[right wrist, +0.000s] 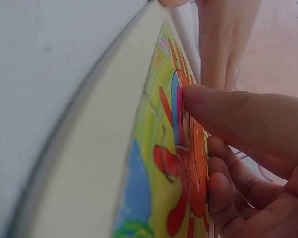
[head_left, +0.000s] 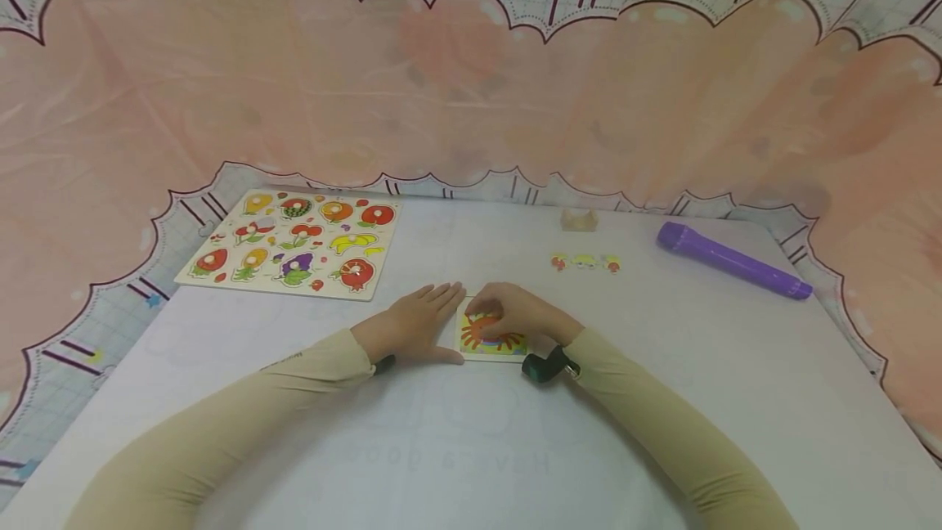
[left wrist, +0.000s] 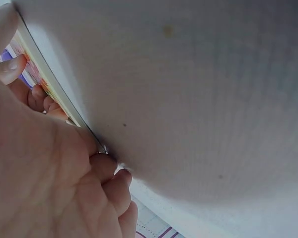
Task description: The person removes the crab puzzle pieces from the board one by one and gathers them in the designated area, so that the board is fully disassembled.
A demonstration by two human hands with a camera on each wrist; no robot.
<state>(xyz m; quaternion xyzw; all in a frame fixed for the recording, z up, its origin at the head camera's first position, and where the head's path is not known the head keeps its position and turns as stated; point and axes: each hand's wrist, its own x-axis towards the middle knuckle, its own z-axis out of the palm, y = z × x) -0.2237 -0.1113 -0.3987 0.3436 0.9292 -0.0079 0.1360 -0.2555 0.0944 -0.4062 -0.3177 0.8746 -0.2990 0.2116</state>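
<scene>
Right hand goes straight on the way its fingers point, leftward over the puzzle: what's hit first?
Likely the left hand, lying just ahead at the left edge of the puzzle; relative height is unclear, so the right hand might pass over.

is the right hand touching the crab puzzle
Touching: the right wrist view shows the right hand with its thumb tip against the crab puzzle.

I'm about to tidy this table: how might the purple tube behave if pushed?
The purple tube looks rounded, so it may roll. One end flares wider, so its path would probably curve. Its straight, shiny body suggests stiff, perhaps slippery plastic.
</scene>
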